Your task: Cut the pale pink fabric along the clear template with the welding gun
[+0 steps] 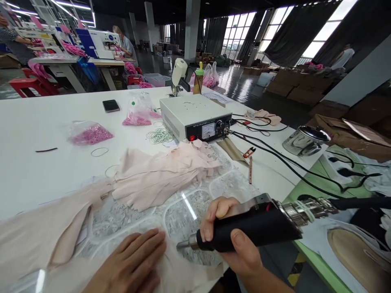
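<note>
My right hand (235,232) is wrapped round a black handheld tool (250,224), whose metal tip points left and down at the edge of thin pale pink fabric (186,270). My left hand (131,260) lies flat on that fabric, fingers together and stretched out, left of the tip. Beneath is a clear plastic template (186,215) with rounded outlines. A heap of pale pink fabric pieces (159,171) rests beyond my hands, and a longer piece (39,224) spreads to the left. From the tool's rear a black cable runs right.
A grey control box (195,114) with cables stands at the back. Around it are bags of pink pieces (91,133), a phone (110,106), orange snips (249,152), a bottle (198,79) and a glass jar (305,140). Other people sit farther off near sewing machines.
</note>
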`<state>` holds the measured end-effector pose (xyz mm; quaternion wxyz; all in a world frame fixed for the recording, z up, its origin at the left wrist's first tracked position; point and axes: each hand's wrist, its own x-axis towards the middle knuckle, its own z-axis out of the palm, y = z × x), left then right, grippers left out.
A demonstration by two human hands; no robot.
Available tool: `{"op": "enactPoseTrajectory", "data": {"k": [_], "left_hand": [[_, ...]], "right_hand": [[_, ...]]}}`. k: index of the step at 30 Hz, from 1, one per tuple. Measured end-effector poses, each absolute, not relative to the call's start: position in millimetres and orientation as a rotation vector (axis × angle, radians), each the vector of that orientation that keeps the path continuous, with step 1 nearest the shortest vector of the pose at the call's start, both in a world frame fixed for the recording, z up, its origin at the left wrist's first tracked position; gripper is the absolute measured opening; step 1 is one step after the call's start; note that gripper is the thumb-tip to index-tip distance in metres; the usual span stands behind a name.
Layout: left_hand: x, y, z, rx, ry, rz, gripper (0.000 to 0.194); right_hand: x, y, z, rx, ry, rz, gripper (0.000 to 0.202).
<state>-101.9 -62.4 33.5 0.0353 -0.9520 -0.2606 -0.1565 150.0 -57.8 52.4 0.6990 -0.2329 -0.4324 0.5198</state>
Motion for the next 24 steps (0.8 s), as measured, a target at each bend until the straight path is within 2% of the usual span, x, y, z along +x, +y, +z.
{"op": "enactPoseTrajectory", "data": {"k": [6, 16, 24], "left_hand": [[-99.1, -64.3, 37.4, -2.933, -0.784, -0.456, 0.041], [-94.8, -67.2, 34.3, -2.828, -0.71, -0.331, 0.038], [-95.7, -75.8, 26.5, -2.81, -0.704, -0.293, 0.046]], "right_hand": [[144.3, -55.5, 40.2, -0.464, -0.894, 1.09, 0.02], [145.9, -57.3, 44.1, -0.406, -0.895, 1.176, 0.02], [155.4, -62.2, 58.9, -0.485, -0.888, 1.289, 0.027]]}}
